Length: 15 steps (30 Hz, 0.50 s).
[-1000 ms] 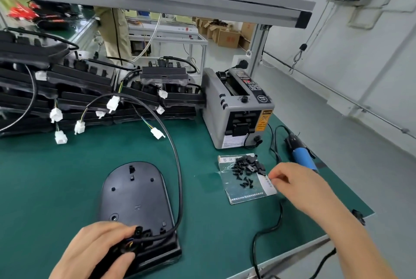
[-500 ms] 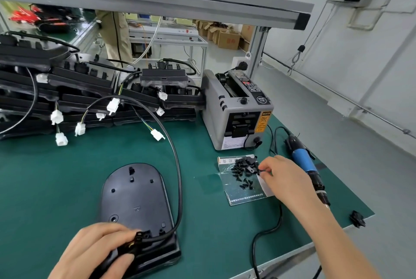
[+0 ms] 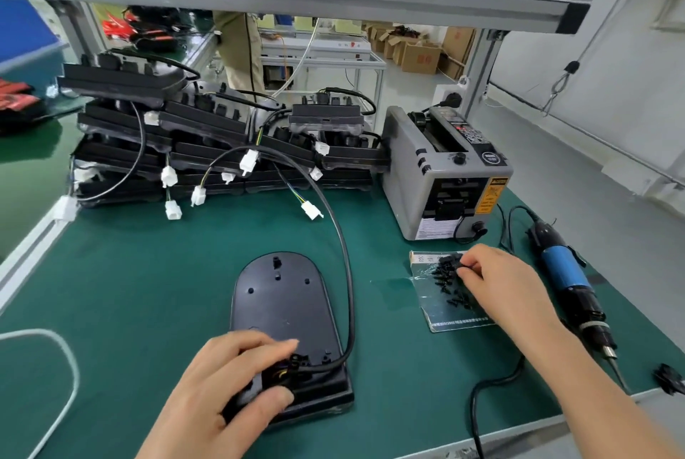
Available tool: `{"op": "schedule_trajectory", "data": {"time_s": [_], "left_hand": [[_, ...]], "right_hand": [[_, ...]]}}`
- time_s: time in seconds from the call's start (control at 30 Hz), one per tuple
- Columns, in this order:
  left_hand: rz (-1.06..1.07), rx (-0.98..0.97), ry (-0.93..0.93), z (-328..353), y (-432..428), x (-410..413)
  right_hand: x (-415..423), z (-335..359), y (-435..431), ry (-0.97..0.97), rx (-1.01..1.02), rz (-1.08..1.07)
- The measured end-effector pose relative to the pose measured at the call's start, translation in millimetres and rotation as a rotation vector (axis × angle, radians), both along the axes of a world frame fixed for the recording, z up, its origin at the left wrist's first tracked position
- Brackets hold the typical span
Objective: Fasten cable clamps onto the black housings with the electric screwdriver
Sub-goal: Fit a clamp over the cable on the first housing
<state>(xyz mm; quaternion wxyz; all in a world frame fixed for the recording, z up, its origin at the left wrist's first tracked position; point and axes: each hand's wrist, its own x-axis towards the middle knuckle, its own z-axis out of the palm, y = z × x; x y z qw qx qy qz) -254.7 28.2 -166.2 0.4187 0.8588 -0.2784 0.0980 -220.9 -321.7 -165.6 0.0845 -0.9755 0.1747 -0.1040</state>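
Observation:
A black housing [image 3: 281,303] lies flat on the green mat in front of me, its black cable [image 3: 344,273] arching up from the near end. My left hand [image 3: 226,380] grips that near end where the cable enters. To the right, a clear bag [image 3: 450,295] carries a small heap of black clamps and screws [image 3: 446,273]. My right hand [image 3: 496,280] reaches into the heap and pinches a small black piece between its fingertips. The blue electric screwdriver [image 3: 571,280] lies on the mat just right of that hand.
A stack of black housings [image 3: 207,140] with white connectors fills the back of the bench. A grey tape dispenser [image 3: 444,173] stands at the back right. A white cable [image 3: 66,366] loops at the left. The bench edge runs close on the right, with a small black part [image 3: 669,379] near it.
My right hand moved left and forward from beside the bag onto the heap of small black parts and closed its fingertips on one. My left hand kept its hold on the housing.

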Motion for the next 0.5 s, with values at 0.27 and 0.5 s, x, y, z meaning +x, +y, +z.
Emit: {"op": "schedule_trajectory", "data": {"time_s": [0.27,0.5], "left_hand": [[0.067,0.008,0.084,3,-7,-1],[0.096,-0.017,0.189,12,-9,-1]], "right_hand": [[-28,21,57,-0.176,0.63,0.175],[-29,12,74,-0.083,0.48,0.237]]}}
